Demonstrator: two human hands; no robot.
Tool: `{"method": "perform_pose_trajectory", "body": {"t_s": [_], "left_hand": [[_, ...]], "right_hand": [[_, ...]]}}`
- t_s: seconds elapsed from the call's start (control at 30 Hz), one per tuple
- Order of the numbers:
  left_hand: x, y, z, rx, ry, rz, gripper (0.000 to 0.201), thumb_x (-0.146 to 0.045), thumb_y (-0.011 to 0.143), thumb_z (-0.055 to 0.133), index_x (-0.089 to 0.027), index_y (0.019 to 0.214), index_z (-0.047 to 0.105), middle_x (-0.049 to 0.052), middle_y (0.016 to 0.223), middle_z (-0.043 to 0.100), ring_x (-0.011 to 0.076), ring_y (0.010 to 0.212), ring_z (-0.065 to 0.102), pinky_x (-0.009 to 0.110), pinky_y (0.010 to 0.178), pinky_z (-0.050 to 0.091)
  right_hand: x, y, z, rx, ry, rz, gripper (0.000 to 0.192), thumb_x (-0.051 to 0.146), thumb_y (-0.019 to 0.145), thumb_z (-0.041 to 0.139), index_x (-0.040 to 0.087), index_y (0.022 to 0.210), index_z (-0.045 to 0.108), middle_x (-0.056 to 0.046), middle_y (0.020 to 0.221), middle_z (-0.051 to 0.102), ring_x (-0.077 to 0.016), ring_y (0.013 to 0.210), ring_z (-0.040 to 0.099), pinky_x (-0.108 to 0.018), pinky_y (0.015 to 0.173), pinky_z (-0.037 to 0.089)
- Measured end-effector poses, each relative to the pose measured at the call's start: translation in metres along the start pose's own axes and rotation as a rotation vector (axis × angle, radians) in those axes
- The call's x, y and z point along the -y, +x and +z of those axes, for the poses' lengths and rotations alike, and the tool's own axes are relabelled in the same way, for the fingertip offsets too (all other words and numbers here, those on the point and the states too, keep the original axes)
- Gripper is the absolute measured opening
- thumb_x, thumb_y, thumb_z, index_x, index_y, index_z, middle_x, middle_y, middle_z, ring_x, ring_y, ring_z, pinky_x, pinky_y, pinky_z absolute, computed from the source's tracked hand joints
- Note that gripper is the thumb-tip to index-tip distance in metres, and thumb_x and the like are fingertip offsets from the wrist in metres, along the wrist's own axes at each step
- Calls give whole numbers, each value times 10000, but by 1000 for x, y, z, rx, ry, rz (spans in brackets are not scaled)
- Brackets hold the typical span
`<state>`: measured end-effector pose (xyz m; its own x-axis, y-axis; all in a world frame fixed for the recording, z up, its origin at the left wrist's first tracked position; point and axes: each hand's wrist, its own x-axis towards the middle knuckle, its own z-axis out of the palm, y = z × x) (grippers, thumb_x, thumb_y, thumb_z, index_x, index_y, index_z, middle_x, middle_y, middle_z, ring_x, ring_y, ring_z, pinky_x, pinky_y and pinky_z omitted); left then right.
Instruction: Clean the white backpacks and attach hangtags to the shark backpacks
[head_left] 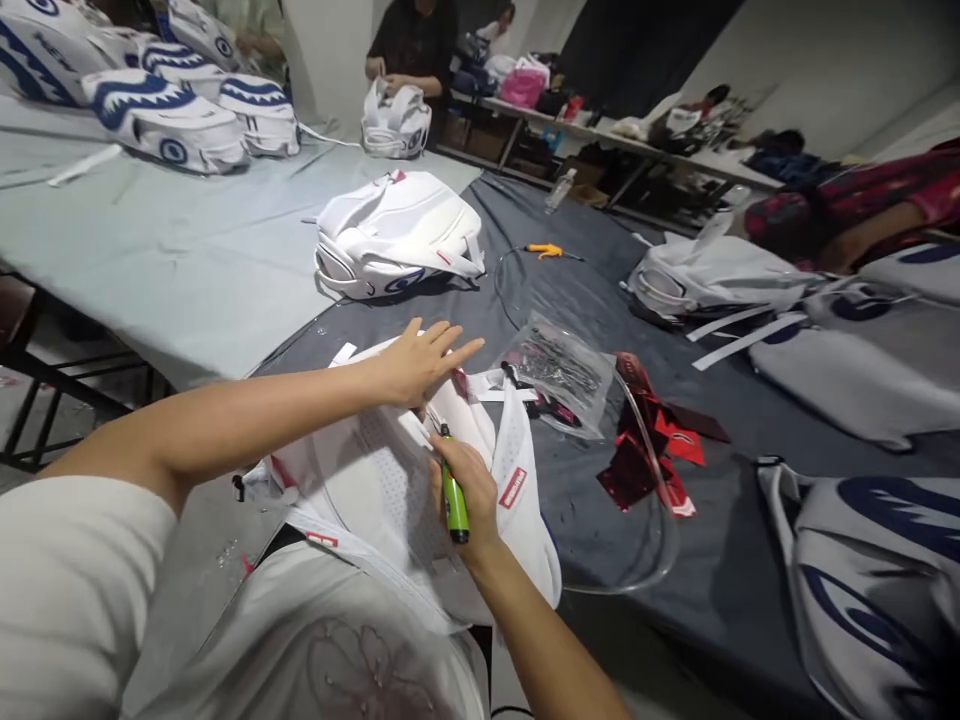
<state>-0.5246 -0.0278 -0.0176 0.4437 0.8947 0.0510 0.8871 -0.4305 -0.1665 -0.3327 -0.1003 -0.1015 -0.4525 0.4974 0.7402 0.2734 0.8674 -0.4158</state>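
white fabric of a backpack [390,480] lies at the near edge of the counter [585,520], partly over the person's lap. the left hand [420,362] is spread flat on it, fingers open, gripping nothing, only pressing the panel down. the right hand [463,492] is closed around a green lighter [454,497], its tip up against the fabric just under the left palm.

the main risk, as i judge it, is heat: the lighter's tip sits very close to the left hand and to pale fabric, so a flame held too long could scorch or mark the white panel, or nip the fingers. whether it is lit i cannot tell.

the backpack overhangs the edge, so if the flat hand lifts it may slide toward the lap and pull the working spot away from the tip.

a clear bag [562,372] and red tags [652,440] lie just beside it, toward the counter's middle; a sweep of the elbow could scatter them.
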Motion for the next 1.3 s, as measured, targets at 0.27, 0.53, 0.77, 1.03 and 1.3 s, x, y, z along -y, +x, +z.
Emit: {"method": "perform_pose_trajectory", "body": {"t_s": [0.27,0.53,0.77,1.03,1.3], "left_hand": [[-4,3,16,-22,46,-32,1122,-432,742,753,-118,1589,89,226,1614,240,365,1441,301,490,1080,343],[-3,15,29,-1,58,-64,937,-357,778,708,-99,1553,247,223,1548,369,357,1321,420,477,1019,387],[-2,16,31,45,64,-58,1064,-443,791,713,-145,1594,82,204,1640,178,358,1467,255,503,1085,335],[-4,18,31,27,22,-82,932,-436,799,715,-145,1555,254,196,1613,263,356,1403,335,483,1078,338],[-1,19,34,-1,-21,-108,934,-431,761,756,-161,1530,301,213,1604,266,369,1384,356,474,1059,342]], "right_hand": [[-38,48,-21,182,-540,292,460,332,902,651,152,1304,516,-155,1171,664,-308,1106,602,-443,939,449],[-42,67,16,498,-825,498,601,128,855,604,67,1420,408,-262,1276,559,-390,1286,441,-493,1016,369],[-50,57,14,436,-758,450,619,79,821,586,82,1410,396,-233,1266,577,-359,1294,440,-462,1019,376],[-53,59,13,461,-735,468,682,174,812,677,93,1422,383,-244,1315,557,-382,1315,434,-485,1021,376],[-50,65,11,542,-794,465,679,94,774,648,87,1407,401,-250,1279,576,-390,1304,452,-480,999,398]]}}
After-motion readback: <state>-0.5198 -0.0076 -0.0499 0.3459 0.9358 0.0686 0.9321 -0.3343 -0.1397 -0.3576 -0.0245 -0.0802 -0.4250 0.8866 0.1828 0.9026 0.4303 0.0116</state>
